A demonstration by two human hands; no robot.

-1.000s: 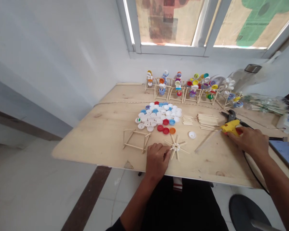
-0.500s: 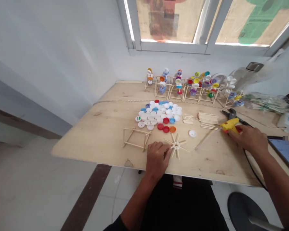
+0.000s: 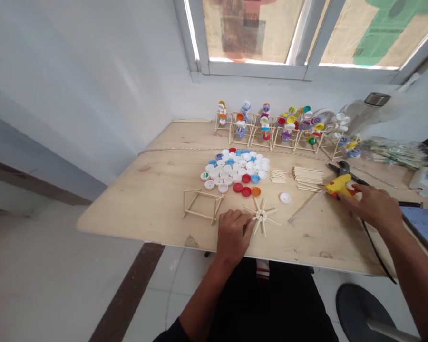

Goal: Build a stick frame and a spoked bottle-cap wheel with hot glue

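Note:
My left hand [image 3: 234,233] rests near the table's front edge, thumb and fingers pinched at the left spoke of a star-shaped stick wheel [image 3: 261,216]. The wheel lies flat, its spokes joined to a pale hub. Over on the right, my right hand [image 3: 374,205] has its fingers closed on the handle of a yellow glue gun [image 3: 338,184], whose nozzle points left. A white bottle cap [image 3: 285,198] lies between the wheel and the gun. Left of my left hand stands a small stick frame [image 3: 201,206].
Bottle caps [image 3: 231,168] in white, blue, red and orange cover the middle. Beside them lie short sticks [image 3: 278,176] and longer sticks [image 3: 307,178]. Finished cap wheels on frames [image 3: 262,128] line the back. Pliers [image 3: 342,168], a tablet [image 3: 423,223] and a bottle [image 3: 369,111] are rightward.
My right hand and the glue gun have shifted slightly, with the hand a little further right. My left hand and the stick wheel stay in place.

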